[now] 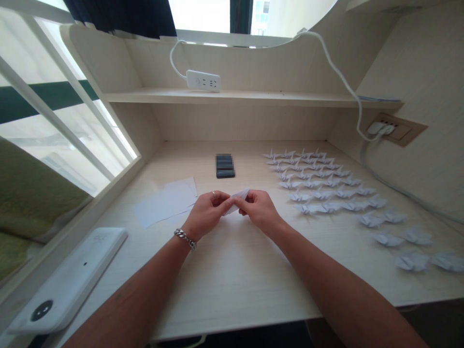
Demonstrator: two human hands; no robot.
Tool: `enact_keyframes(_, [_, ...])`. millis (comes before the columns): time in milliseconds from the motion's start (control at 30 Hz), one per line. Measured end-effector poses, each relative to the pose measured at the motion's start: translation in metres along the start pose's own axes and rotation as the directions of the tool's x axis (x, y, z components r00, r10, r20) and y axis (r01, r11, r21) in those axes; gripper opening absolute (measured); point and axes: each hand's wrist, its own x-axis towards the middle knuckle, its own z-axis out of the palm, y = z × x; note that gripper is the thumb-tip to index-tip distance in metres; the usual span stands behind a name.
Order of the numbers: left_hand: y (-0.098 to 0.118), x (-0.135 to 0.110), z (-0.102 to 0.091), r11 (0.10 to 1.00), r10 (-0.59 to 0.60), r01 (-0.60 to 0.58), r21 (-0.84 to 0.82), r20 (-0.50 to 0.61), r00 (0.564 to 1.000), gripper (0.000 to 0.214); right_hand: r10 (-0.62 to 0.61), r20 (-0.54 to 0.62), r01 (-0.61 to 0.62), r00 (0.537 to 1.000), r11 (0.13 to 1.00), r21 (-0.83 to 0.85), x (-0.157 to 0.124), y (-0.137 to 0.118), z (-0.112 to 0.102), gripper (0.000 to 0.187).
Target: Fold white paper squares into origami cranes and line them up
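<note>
Between my two hands is a small piece of folded white paper (240, 195), held just above the middle of the desk. My left hand (207, 210) pinches its left side with thumb and fingers; a ring and a chain bracelet are on that hand and wrist. My right hand (261, 210) grips the right side, thumb toward the left thumb. The fingers hide part of the paper. Loose white paper sheets (163, 203) lie beside my left hand. Right of my right hand stand rows of folded paper cranes (326, 193).
A dark phone-like object (225, 166) lies beyond my hands. A long white device (72, 280) rests at the left edge. On the shelf (253, 96) sits a power strip (203, 80). A white cable (340, 75) runs to the wall socket (398, 129).
</note>
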Motion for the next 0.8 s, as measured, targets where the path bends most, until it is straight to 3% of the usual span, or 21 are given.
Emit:
enact_keyframes(167, [-0.002,0.001,0.001,1.0,0.003,-0.002,0.017,-0.09,0.996,0.025,0.038,0.04,-0.043,0.998,0.99,0.131,0.0,0.0,0.002,0.037])
enact_keyframes(300, [-0.004,0.002,0.001,1.0,-0.017,0.015,-0.009,-0.164,0.986,0.023,0.098,0.089,-0.109,0.991,0.986,0.127,0.001,0.002,0.002,0.035])
enact_keyframes(500, [-0.005,0.002,0.001,0.998,-0.033,0.029,-0.055,-0.085,0.996,0.025,0.067,0.119,-0.06,0.991,0.997,-0.057,0.001,0.004,-0.001,0.027])
enact_keyframes(800, [-0.011,0.004,0.001,0.999,-0.032,0.035,0.032,-0.098,0.995,0.031,0.009,0.06,-0.001,0.998,0.992,-0.126,0.003,0.008,0.001,0.027])
